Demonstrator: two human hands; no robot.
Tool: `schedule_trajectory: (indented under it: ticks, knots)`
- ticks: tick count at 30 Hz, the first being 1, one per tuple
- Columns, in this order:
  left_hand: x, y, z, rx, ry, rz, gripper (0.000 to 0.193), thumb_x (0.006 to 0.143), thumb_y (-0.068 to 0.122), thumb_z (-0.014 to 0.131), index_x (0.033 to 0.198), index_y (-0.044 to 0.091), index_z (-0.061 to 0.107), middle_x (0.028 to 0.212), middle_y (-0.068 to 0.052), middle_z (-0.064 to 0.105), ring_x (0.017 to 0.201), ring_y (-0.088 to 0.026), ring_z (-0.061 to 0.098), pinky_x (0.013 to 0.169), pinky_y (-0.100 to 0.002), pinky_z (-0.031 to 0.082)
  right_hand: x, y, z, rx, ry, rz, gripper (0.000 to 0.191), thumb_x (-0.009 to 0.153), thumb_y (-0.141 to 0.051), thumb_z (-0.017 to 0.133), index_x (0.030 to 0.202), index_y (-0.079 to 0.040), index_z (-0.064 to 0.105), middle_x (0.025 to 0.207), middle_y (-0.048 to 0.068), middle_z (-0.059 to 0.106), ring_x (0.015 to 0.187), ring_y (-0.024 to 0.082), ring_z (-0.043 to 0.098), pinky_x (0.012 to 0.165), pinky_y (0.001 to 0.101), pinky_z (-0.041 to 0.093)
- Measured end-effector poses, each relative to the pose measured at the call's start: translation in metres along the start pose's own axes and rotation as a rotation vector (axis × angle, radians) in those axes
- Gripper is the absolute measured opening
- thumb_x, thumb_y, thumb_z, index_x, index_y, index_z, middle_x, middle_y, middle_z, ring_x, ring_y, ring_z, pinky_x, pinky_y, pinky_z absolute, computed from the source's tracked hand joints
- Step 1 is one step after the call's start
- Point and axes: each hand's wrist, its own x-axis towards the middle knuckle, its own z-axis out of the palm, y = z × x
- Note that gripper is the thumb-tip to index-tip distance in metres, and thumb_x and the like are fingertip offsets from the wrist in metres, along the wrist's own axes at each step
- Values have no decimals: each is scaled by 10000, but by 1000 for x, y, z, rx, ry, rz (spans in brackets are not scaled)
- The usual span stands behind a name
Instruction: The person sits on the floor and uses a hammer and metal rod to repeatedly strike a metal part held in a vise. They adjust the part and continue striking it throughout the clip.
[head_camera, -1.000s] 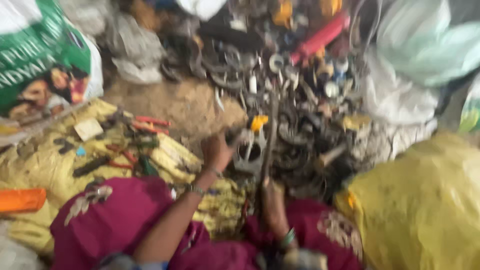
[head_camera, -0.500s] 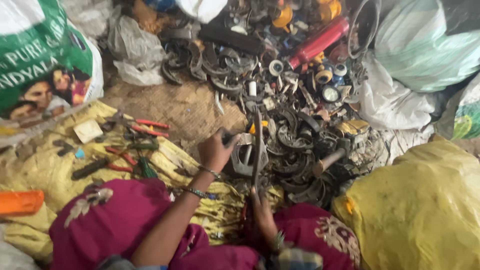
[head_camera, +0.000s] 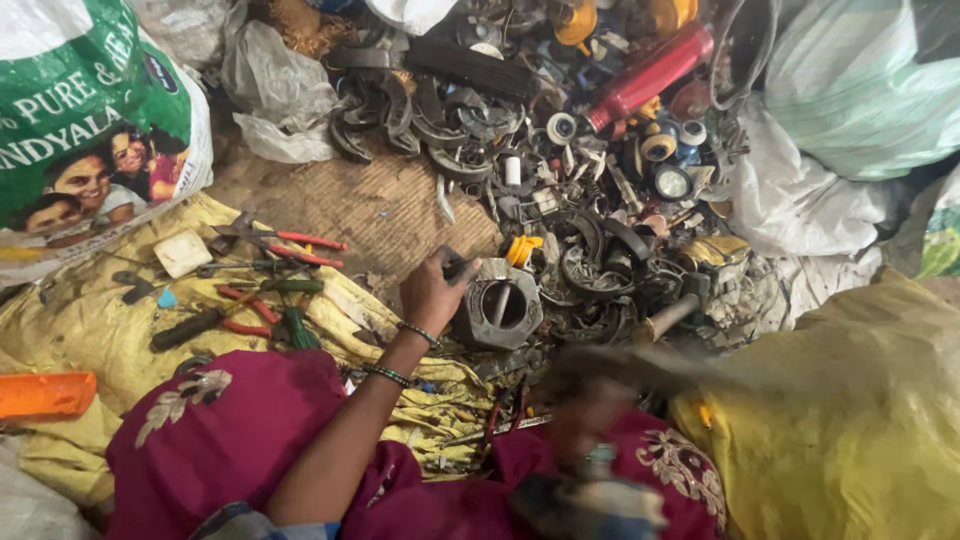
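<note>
A grey round metal housing with a hollow middle sits on the ground at the near edge of a scrap heap. My left hand grips its upper left edge, bangles on the wrist. My right hand is low and badly blurred above my maroon-clad knee. It is closed on a long dark tool that shows only as a smear running to the right.
Red-handled pliers and screwdrivers lie on a yellow sack at left. A green and white printed bag stands behind them. An orange piece lies far left, a red bottle tops the heap, and a bulging yellow bag fills the right.
My right hand, which held the long tool upright over the housing, has swung down and to the right into a blur. My left hand has stayed on the housing.
</note>
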Motion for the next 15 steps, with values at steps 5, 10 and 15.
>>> schedule_trajectory:
  ticks: [5,10,15]
  knots:
    - [1,2,-5,-105,14,-24,486,817,595,750,929,123,725,889,-107,769,836,-353,728,696,-464,561,-30,75,6,-392,-208,416,375,1175,-351,427,1095,-17,577,883,114,538,736,248,534,632,358,474]
    - [0,-5,0,-118,20,32,470,861,584,727,943,122,733,911,-99,776,836,-341,737,710,-446,567,-8,-17,-8,-650,-44,-337,343,1178,-321,441,1098,-14,572,916,115,538,771,249,527,660,357,465]
    - [0,-5,6,-24,52,17,497,841,590,746,966,109,746,905,-136,767,828,-363,727,701,-462,558,4,-59,-9,240,5,-145,395,1115,-372,457,1038,-4,579,704,115,521,532,235,496,439,352,426]
